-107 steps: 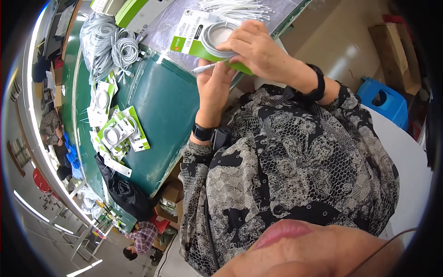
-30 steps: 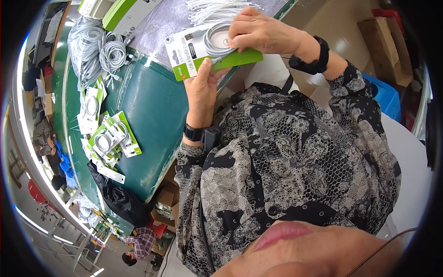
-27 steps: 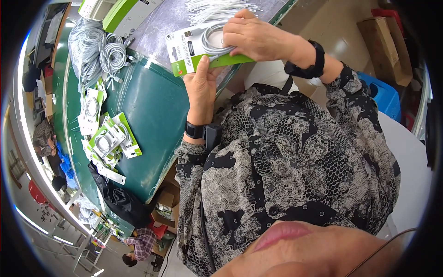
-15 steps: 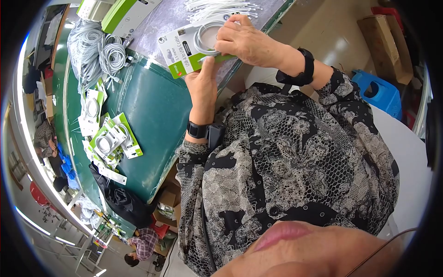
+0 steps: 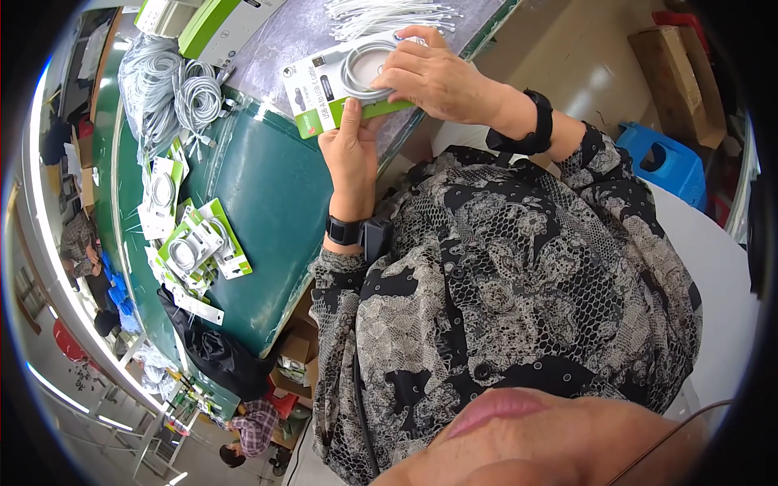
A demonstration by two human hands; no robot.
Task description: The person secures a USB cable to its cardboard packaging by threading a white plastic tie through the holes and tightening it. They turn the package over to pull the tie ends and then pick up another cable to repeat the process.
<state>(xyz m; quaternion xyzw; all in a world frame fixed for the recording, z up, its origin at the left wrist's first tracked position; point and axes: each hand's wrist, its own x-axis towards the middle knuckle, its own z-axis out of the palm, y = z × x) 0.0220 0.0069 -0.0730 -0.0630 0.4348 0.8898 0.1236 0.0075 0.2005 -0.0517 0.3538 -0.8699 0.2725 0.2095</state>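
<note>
Over the table's near corner I hold a white and green packaging card (image 5: pixel 326 120) with a coiled grey cable (image 5: pixel 349 74) lying on its face. My left hand (image 5: pixel 352 162) grips the card's lower edge, thumb on the front and fingers behind. My right hand (image 5: pixel 442 85) is closed around the right side of the card and coil, its fingertips pressed on the cable. Part of the coil and the card's right end are hidden by those fingers. Just beyond the card lies a bunch of white cable ties (image 5: pixel 389 16).
Bundled grey cables (image 5: pixel 154 89) lie at the left on the green tabletop (image 5: pixel 259 186). Several carded cables (image 5: pixel 194 243) are piled nearer, beside a black bag (image 5: pixel 215 348). A green and white box (image 5: pixel 231 28) stands at the back. To the right are a blue stool (image 5: pixel 668 166) and a cardboard box (image 5: pixel 677 81).
My left thumb has slid a little left and up along the card. The fingers of my right hand have shifted on the coil, and the card has tilted slightly.
</note>
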